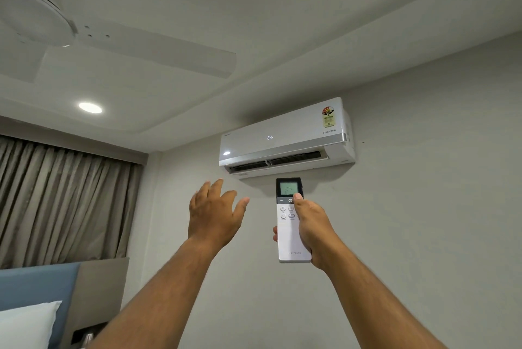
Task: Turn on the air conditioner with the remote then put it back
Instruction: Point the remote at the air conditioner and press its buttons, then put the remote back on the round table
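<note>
Cooling already started, remote not yet put back.

Left hand (214, 214) is raised with fingers spread, holding nothing; right hand (309, 225) grips the white remote (291, 231), thumb near its power button, below the air conditioner (285, 137). Both displays show 24 and the flap looks open, so only the return seems left.

There are two hands, left hand (213, 213) and right hand (312, 225), one remote (288, 231), one air conditioner (285, 138), one ceiling fan (50, 24), one ceiling light (90, 107), one curtain (56, 201) and one pillow (25, 323).
</note>
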The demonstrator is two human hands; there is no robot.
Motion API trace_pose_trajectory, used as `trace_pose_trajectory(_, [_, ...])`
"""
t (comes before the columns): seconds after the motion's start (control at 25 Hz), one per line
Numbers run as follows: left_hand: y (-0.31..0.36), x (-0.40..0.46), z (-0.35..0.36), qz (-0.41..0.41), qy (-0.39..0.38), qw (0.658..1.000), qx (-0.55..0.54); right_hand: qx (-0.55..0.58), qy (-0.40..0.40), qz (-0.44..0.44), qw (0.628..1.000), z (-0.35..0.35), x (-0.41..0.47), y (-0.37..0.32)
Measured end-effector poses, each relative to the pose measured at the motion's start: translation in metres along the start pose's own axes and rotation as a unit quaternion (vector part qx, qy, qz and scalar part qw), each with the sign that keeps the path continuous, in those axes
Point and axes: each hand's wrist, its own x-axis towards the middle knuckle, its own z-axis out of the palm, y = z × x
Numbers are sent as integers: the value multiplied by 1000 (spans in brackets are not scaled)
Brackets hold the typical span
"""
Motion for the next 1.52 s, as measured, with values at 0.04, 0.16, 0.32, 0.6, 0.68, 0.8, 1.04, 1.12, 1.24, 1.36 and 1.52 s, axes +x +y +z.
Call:
trace_pose_trajectory(0.04, [3, -2, -3, -16, -15, 998, -58, -7, -5, -4, 1000, 5, 0, 1])
trace_pose_trajectory(0.16, [9, -12, -19, -100, -74, 948, -291, -19, -22, -10, 1000, 30, -3, 12])
trace_pose_trajectory(0.32, [-10, -33, -39, -188, -139, 900, -368, -49, -52, -9, 997, 80, -10, 38])
trace_pose_trajectory(0.6, [-88, -89, -70, -340, -101, 867, -349, -38, -142, 48, 988, 172, -46, 89])
trace_pose_trajectory(0.68, [-113, -114, -78, -381, -90, 861, -324, -36, -172, 75, 982, 196, -62, 107])
trace_pose_trajectory(0.8, [-151, -166, -86, -453, -70, 839, -294, -67, -210, 85, 972, 221, -90, 146])
trace_pose_trajectory(1.04, [-215, -320, -96, -594, -90, 765, -233, -155, -309, 187, 920, 254, -182, 265])
trace_pose_trajectory(1.12, [-227, -374, -100, -627, -100, 739, -223, -166, -343, 221, 898, 259, -213, 305])
trace_pose_trajectory(1.24, [-238, -452, -102, -678, -97, 697, -214, -177, -382, 263, 868, 263, -262, 362])
trace_pose_trajectory(1.36, [-240, -526, -100, -725, -90, 658, -183, -195, -395, 314, 841, 258, -315, 418])
trace_pose_trajectory(1.52, [-231, -636, -90, -768, -122, 619, -106, -232, -416, 402, 782, 238, -402, 498])
